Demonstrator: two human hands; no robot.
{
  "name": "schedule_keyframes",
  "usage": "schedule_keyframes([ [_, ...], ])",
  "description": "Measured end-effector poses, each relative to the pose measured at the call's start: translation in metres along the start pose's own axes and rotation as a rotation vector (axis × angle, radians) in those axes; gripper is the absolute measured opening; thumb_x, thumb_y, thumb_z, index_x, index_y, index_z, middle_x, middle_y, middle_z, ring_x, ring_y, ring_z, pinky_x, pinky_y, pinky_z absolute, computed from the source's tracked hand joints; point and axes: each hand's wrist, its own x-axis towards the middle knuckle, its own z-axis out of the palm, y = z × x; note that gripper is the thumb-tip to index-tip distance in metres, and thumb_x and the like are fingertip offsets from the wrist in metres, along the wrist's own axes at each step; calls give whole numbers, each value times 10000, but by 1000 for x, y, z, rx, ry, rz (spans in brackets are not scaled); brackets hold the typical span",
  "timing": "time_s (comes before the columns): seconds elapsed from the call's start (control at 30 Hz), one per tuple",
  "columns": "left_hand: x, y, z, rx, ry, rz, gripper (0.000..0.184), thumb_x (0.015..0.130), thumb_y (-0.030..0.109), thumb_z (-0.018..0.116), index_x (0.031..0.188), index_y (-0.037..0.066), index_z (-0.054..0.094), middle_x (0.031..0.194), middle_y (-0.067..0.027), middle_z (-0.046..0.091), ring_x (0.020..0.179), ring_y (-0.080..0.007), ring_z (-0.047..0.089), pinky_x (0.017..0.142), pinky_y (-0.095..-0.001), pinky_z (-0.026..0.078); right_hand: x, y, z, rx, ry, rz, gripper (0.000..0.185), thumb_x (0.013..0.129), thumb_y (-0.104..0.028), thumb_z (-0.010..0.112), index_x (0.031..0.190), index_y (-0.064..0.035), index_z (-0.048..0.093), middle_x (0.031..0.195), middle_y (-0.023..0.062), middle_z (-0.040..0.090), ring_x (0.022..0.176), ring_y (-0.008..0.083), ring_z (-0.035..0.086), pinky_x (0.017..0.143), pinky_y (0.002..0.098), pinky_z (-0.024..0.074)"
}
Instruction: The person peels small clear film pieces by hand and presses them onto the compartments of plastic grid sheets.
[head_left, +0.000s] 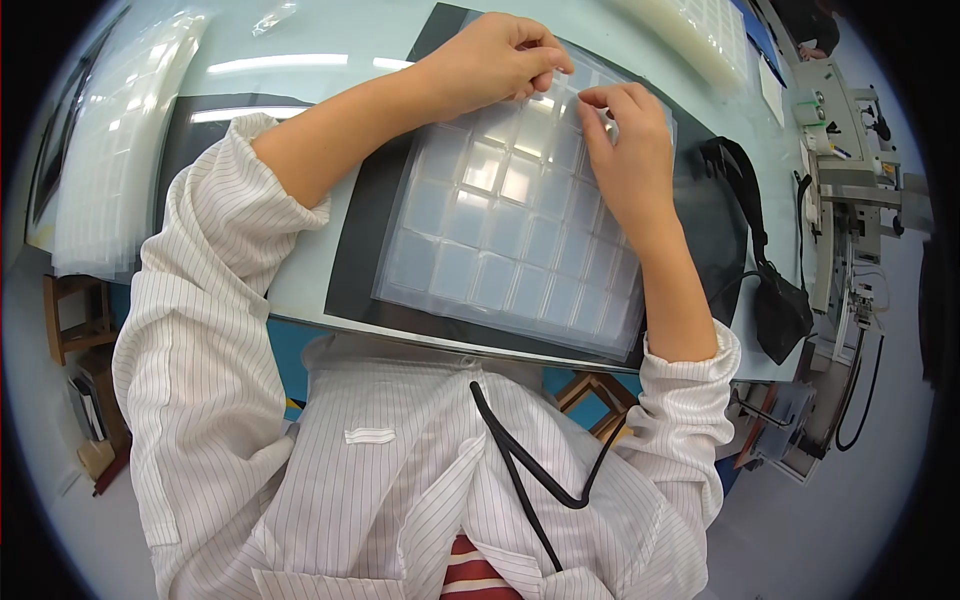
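A clear plastic sheet (490, 235), divided into a grid of rectangular pockets, lies at a slant on a black mat (352, 235). Over the sheet's far edge is my left hand (500, 60), its fingers curled and thumb drawn in to a pinch. Just right of it, my right hand (635, 145) is above the upper right pockets, thumb and forefinger tips close together. Anything between the fingertips of either hand is too small or hidden to make out. Light glares off several pockets in the middle.
Stacks of clear plastic sheets lie at the left (120, 150) and far right (690, 35) of the glass-topped table (300, 75). A black strap with a pouch (780, 310) rests near the right edge. Machinery (850, 190) stands beyond, with part of another person (815, 35) behind.
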Motion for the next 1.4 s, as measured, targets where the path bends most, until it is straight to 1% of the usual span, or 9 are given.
schedule_keyframes([
  [0.17, -3, -13, -2, -58, -59, 290, 253, 1025, 139, 558, 1178, -49, 629, 803, -19, 608, 660, -80, 555, 599, -223, 460, 3, 1, -4, -3, -62, 23, 102, 900, -103, 715, 967, -26, 713, 986, 74, 682, 934, 268, 617, 824, 375, 503],
  [0.23, -2, 3, -1, -157, 29, -71, 240, 1021, 192, 598, 1097, -33, 629, 804, -26, 615, 658, -83, 559, 597, -222, 464, 3, 3, -2, -72, 38, -65, 93, 895, -95, 721, 961, -31, 713, 988, 69, 683, 958, 271, 617, 839, 385, 500],
  [0.57, -3, 14, 1, -48, 47, -170, 256, 1009, 252, 645, 1020, -4, 627, 795, -27, 628, 645, -95, 565, 596, -243, 477, 7, 2, 0, -32, 52, -53, 100, 885, -72, 715, 980, -42, 714, 988, 77, 679, 991, 292, 602, 865, 387, 488],
  [0.67, -8, 24, 7, 127, 66, -126, 265, 1007, 239, 641, 1069, -19, 642, 833, -40, 638, 674, -107, 573, 608, -259, 482, 11, 2, -6, -35, 68, -130, 93, 908, -82, 708, 990, -39, 711, 940, 52, 687, 893, 210, 612, 804, 327, 487],
  [0.73, -15, 26, 16, 186, 50, 124, 288, 994, 270, 639, 1003, -8, 715, 830, -46, 655, 787, -122, 589, 742, -290, 484, 15, -5, -25, 413, 2, 153, 109, 938, -111, 701, 1011, -32, 715, 906, 16, 687, 789, 106, 574, 732, 259, 463],
  [0.83, -17, 34, 15, 190, -126, 183, 306, 989, 291, 651, 1027, -8, 703, 856, -54, 667, 821, -140, 597, 771, -305, 485, 16, -6, -36, 460, -28, 280, 138, 961, -143, 701, 1030, -26, 724, 890, -4, 681, 739, 36, 512, 680, 212, 425],
  [1.0, -15, 33, 21, 15, -80, 0, 243, 993, 207, 625, 1063, -18, 685, 862, -60, 671, 756, -105, 596, 710, -258, 500, -10, 24, -22, -32, -23, -5, 150, 909, -81, 691, 1044, -22, 719, 1042, 93, 675, 936, 279, 625, 815, 353, 510],
  [1.17, -2, 14, 28, -26, 4, -41, 252, 991, 47, 503, 1151, -15, 688, 903, -62, 651, 739, -97, 596, 680, -249, 499, -11, 25, -23, 10, -4, -10, 122, 892, -77, 713, 1004, -32, 724, 1031, 91, 684, 979, 286, 624, 873, 367, 501],
  [1.4, 5, 20, 31, -50, 30, -77, 249, 979, 62, 538, 1171, -23, 672, 898, -57, 646, 752, -101, 601, 690, -256, 507, -7, 24, -17, 7, 68, -51, 86, 879, -87, 728, 948, -36, 721, 1003, 80, 685, 987, 281, 615, 873, 375, 495],
])
